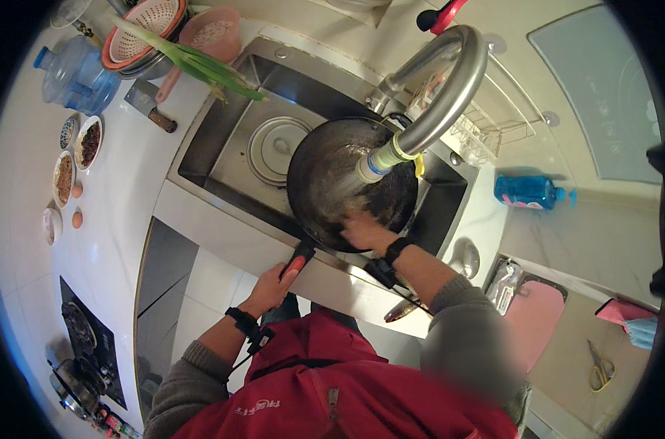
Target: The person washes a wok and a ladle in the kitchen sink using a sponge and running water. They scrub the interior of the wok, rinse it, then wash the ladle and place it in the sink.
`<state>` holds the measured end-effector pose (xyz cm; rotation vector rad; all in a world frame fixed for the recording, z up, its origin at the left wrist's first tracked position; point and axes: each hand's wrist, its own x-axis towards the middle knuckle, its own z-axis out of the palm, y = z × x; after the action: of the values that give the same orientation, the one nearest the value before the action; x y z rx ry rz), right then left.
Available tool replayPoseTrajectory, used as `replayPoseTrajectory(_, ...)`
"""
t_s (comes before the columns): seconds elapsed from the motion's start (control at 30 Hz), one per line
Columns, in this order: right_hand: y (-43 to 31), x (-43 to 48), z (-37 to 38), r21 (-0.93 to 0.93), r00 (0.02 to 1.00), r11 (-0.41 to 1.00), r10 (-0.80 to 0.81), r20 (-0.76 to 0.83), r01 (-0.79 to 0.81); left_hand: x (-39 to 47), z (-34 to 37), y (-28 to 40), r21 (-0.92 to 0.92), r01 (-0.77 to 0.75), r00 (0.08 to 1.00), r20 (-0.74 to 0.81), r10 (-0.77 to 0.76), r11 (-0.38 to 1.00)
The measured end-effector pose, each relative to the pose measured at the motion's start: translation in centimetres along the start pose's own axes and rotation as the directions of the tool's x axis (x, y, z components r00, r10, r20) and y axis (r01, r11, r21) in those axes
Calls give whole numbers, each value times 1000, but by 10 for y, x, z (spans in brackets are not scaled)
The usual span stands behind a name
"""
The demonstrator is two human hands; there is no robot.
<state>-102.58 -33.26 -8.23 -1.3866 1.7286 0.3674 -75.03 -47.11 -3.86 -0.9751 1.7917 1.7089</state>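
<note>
A dark wok (327, 164) rests over a stainless steel sink (222, 137), its handle pointing towards me across the front edge. My left hand (272, 282) is closed around that black handle. Inside the wok, low on its right side, is my right hand (365, 229); its fingers are blurred, and whether they hold anything is not visible. Water runs into the wok from the hose end of a curved steel faucet (458, 93). Left of the wok, stacked plates (275, 148) lie on the sink floor.
A cleaver (146, 101), green leek (200, 63), colanders (146, 33), water jug (80, 77), food bowls (88, 142) and eggs (77, 220) occupy the left counter. To the right are a blue soap bottle (527, 192), ladle (466, 258), pink cutting board (538, 318) and scissors (601, 370).
</note>
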Motion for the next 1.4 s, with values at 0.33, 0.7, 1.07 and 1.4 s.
replayPoseTrajectory(0.33, 76, 18, 22, -124, 823, 956, 160, -545, -267, -1, -1, 2, 12, 12, 1000, -11, -12, 1000)
replayPoseTrajectory(0.7, -45, 92, -12, 328, 745, 886, -29, -667, 328, 5, 0, -9, 9, -31, 999, 10, 31, 999)
replayPoseTrajectory(1.07, 57, -46, 22, -284, 964, 947, 76, -256, -150, -1, -4, 2, -25, -24, 1000, 16, 24, 999)
replayPoseTrajectory(1.4, -26, -9, 55, 344, 823, 884, -77, -562, 318, 2, 1, -2, 19, -21, 999, -38, 22, 1000)
